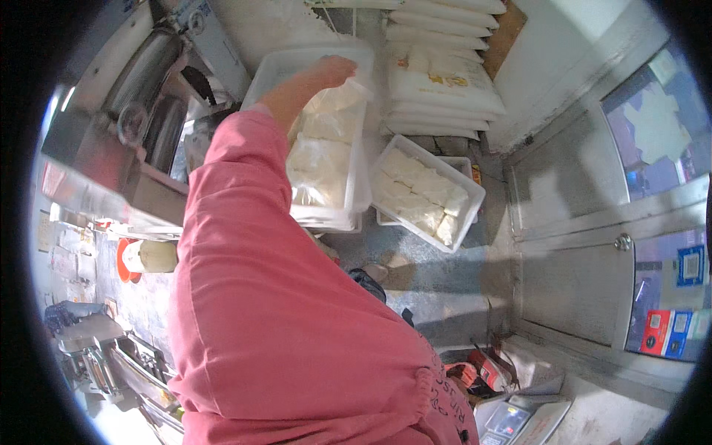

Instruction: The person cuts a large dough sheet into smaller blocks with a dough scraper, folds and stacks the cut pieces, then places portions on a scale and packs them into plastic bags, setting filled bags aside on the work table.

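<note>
A grey concrete floor (pixel 437 278) runs between a steel machine (pixel 141 96) and a metal door (pixel 571 222). The left hand (pixel 334 70), reaching out on a pink sleeve (pixel 245 245), is closed on the top of a clear bag of white dough (pixel 337 111) inside a white plastic crate (pixel 297 63). Just right of it sits a second crate of white blocks (pixel 426 193); beyond lie stacked white sacks (pixel 437 81). The right hand is out of sight.

The sleeve (pixel 274 297) was plain pink. Both crates (pixel 434 193) were white, holding pale cream blocks (pixel 419 189). Stacked sacks (pixel 441 81) were white — one with yellow marks. The floor (pixel 445 274) was speckled grey — the door (pixel 571 222) dull silver.
</note>
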Tool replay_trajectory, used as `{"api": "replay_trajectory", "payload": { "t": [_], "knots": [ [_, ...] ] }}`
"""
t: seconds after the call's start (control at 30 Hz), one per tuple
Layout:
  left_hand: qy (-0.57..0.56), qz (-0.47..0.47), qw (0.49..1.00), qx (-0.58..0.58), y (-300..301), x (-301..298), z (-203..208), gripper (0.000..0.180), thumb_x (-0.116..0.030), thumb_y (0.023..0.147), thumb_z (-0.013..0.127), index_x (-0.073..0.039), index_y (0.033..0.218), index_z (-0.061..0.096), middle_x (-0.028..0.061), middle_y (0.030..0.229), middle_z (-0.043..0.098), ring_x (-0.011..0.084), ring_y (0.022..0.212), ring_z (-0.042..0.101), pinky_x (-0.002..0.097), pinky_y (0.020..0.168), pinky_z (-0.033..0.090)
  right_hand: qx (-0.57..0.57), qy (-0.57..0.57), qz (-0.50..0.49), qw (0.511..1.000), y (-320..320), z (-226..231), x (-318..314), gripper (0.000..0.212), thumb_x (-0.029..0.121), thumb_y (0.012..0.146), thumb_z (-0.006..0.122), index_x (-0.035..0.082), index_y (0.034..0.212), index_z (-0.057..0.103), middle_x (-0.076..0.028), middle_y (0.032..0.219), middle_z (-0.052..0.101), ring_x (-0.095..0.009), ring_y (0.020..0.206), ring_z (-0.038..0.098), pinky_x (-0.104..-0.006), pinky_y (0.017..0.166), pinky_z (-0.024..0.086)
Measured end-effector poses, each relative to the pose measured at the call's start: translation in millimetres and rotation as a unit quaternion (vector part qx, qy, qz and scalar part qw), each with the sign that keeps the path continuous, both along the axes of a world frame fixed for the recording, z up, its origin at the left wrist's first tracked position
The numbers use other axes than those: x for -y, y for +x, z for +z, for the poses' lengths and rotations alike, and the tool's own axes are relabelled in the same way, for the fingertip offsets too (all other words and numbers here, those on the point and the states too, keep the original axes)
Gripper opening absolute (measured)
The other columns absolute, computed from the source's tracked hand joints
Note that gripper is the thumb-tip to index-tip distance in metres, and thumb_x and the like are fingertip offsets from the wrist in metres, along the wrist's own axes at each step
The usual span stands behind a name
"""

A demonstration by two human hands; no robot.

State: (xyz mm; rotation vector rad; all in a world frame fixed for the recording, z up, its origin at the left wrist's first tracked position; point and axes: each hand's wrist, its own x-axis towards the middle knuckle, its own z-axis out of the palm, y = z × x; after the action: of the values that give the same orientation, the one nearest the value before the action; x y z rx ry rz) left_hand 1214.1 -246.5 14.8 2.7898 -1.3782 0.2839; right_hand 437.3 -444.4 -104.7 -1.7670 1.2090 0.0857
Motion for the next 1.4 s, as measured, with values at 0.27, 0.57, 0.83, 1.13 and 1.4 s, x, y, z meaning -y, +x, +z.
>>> {"api": "replay_trajectory", "payload": {
  "t": [0.27, 0.57, 0.83, 1.13, 1.4],
  "knots": [
    [0.151, 0.012, 0.988, -0.031, 74, -24, -100, 0.017, -0.017, 0.085, 0.048, -0.007, 0.095, 0.057, 0.013, 0.095, 0.061, 0.0312, 0.091, 0.059, 0.0441, 0.077, 0.045, -0.058, -0.023, 0.127, 0.99, 77, 20, 13, 0.025, 0.011, 0.082, 0.054, 0.001, 0.104, 0.059, -0.017, 0.093, 0.062, -0.028, 0.085, 0.061, -0.0342, 0.074, 0.049],
    [0.168, 0.067, 0.98, -0.086, 93, -27, -123, 0.019, -0.017, 0.084, 0.048, -0.008, 0.096, 0.059, 0.0122, 0.095, 0.062, 0.0316, 0.093, 0.058, 0.0429, 0.081, 0.045, -0.099, -0.224, 0.422, 0.873, 78, 7, 10, 0.02, 0.02, 0.076, 0.054, 0.003, 0.078, 0.063, -0.014, 0.09, 0.064, -0.033, 0.084, 0.06, -0.04, 0.073, 0.049],
    [0.01, 0.105, 0.993, 0.06, -53, 106, -77, 0.048, -0.031, 0.087, 0.053, -0.004, 0.125, 0.045, 0.0149, 0.133, 0.04, 0.0304, 0.123, 0.036, 0.0451, 0.099, 0.031, -0.12, -0.081, 0.076, 0.987, 26, 10, -64, 0.036, 0.026, 0.084, 0.047, 0.005, 0.112, 0.054, -0.021, 0.107, 0.058, -0.036, 0.099, 0.055, -0.0439, 0.086, 0.043],
    [0.035, -0.56, 0.727, -0.397, -587, 179, -140, 0.037, -0.008, 0.079, 0.061, -0.003, 0.114, 0.05, 0.0141, 0.118, 0.047, 0.0249, 0.114, 0.044, 0.0361, 0.097, 0.034, -0.106, -0.001, -0.241, 0.965, -180, -7, -238, 0.03, 0.027, 0.082, 0.049, 0.009, 0.104, 0.059, -0.016, 0.104, 0.06, -0.033, 0.097, 0.057, -0.0445, 0.081, 0.045],
    [0.421, -0.254, 0.45, -0.746, -985, 105, -112, 0.049, -0.028, 0.085, 0.058, -0.005, 0.124, 0.041, 0.0126, 0.113, 0.052, 0.0279, 0.096, 0.055, 0.0397, 0.075, 0.049, -0.138, -0.064, -0.563, 0.813, -331, 42, -413, 0.03, 0.025, 0.083, 0.052, 0.008, 0.107, 0.059, -0.017, 0.101, 0.061, -0.035, 0.094, 0.057, -0.0429, 0.082, 0.045]
  ]
}}
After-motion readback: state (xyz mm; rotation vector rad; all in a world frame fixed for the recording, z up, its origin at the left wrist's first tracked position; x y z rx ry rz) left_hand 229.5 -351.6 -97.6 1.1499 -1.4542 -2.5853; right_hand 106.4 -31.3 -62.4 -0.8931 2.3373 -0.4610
